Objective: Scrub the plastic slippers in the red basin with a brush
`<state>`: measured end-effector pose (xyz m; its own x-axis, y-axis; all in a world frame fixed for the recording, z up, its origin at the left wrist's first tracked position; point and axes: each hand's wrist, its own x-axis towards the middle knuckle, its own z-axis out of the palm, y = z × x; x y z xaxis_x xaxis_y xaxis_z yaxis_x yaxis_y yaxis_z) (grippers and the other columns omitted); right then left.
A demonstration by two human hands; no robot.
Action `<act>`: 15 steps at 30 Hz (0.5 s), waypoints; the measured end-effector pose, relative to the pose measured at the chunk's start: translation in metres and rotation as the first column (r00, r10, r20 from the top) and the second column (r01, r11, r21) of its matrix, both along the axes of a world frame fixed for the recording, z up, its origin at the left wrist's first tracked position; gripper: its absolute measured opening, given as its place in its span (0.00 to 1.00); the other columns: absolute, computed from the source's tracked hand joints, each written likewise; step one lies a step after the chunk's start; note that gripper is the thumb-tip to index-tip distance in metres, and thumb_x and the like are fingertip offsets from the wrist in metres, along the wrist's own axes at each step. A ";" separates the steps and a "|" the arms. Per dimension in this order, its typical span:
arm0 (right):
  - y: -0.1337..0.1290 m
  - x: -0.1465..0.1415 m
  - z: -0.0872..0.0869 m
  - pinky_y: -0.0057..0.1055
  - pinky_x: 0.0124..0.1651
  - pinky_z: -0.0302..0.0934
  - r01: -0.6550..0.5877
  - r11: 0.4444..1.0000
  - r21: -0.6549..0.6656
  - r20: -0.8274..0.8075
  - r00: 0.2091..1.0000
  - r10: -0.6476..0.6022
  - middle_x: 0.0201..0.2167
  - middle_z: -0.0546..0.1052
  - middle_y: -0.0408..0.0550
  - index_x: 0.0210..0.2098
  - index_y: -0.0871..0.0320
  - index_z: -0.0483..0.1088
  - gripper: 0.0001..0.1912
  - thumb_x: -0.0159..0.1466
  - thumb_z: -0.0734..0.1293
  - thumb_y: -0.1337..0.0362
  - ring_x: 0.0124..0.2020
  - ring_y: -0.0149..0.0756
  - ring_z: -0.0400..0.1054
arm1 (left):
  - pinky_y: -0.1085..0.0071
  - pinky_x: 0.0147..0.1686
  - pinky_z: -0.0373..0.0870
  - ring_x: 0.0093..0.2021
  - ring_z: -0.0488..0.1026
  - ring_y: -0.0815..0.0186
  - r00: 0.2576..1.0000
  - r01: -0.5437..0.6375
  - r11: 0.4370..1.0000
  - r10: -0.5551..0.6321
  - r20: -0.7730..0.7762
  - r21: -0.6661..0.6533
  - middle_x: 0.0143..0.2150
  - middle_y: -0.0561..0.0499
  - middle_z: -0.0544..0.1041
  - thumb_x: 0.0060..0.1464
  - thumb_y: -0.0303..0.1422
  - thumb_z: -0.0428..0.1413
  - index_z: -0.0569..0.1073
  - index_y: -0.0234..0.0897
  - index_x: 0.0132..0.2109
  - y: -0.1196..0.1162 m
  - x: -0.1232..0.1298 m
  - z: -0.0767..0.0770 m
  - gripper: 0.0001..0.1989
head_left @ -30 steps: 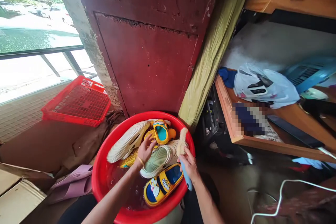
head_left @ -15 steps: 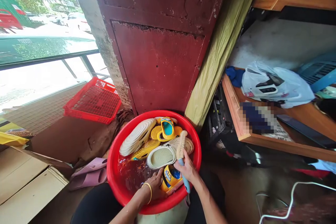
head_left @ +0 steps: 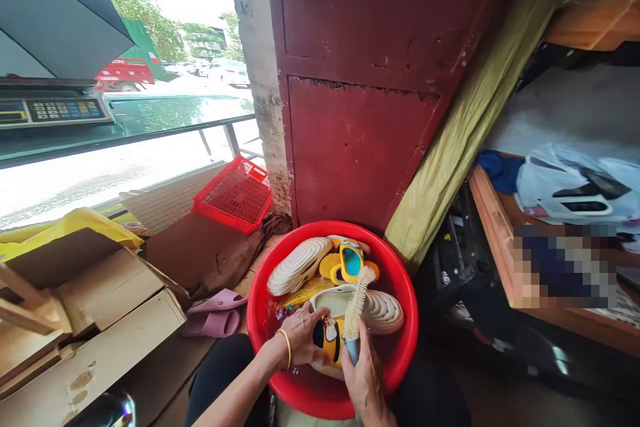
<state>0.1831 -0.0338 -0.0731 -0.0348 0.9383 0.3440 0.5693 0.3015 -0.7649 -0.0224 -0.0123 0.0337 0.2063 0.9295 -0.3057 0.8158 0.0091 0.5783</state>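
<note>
A red basin [head_left: 406,340] between my knees holds water and several shoes. My left hand [head_left: 303,337], with a yellow bangle at the wrist, grips a yellow-and-navy sandal [head_left: 332,341] near the front of the basin. My right hand [head_left: 364,373] is closed around the blue handle of a scrub brush [head_left: 357,303]; its pale bristles stand up beside the sandal. Behind the hands lie a white clog [head_left: 333,299], an upturned cream shoe [head_left: 300,265], another pale sole [head_left: 384,312] and a yellow shoe with a teal inside [head_left: 353,261].
Pink slippers [head_left: 215,313] lie left of the basin, near cardboard boxes [head_left: 125,327]. A red crate [head_left: 233,193] sits by the wall. Behind the basin stands a dark red door [head_left: 360,147]; at right, a wooden drawer [head_left: 493,233] holds a plastic bag [head_left: 575,183].
My view has swung left. My left hand has moved up onto the sandal and grips it, and the sandal is turned and raised. The brush has shifted closer to the sandal.
</note>
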 end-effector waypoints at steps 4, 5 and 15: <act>0.000 -0.013 0.005 0.59 0.56 0.70 0.081 0.995 -0.058 -0.079 0.993 -0.085 0.60 0.74 0.72 0.70 0.65 0.59 0.38 0.70 0.59 0.45 0.59 0.64 0.71 | 0.52 0.63 0.65 0.62 0.69 0.42 0.976 -0.074 0.993 0.054 0.209 0.087 0.62 0.38 0.71 0.30 0.41 0.71 0.62 0.42 0.69 0.009 -0.011 0.014 0.56; 0.000 -0.016 0.008 0.56 0.55 0.71 0.079 0.994 -0.072 -0.082 0.993 -0.085 0.60 0.75 0.70 0.70 0.64 0.58 0.38 0.70 0.59 0.46 0.59 0.62 0.72 | 0.51 0.65 0.63 0.64 0.68 0.43 0.950 -0.102 0.990 0.067 0.304 0.099 0.64 0.39 0.71 0.31 0.39 0.71 0.61 0.42 0.70 0.010 -0.014 0.013 0.56; 0.021 -0.055 0.037 0.42 0.60 0.71 -0.291 0.957 -0.019 0.063 0.954 0.292 0.60 0.77 0.57 0.70 0.55 0.63 0.31 0.68 0.63 0.61 0.59 0.49 0.73 | 0.61 0.47 0.74 0.50 0.77 0.51 0.248 -0.452 0.833 0.460 0.853 -0.318 0.49 0.46 0.83 0.34 0.32 0.55 0.79 0.36 0.54 0.010 -0.037 -0.032 0.34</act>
<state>0.1283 -0.0132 -0.0360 -0.3291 0.8873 0.3231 0.5063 0.4546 -0.7328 -0.0592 -0.0027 0.0012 -0.1068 0.9632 -0.2467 -0.2974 0.2058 0.9323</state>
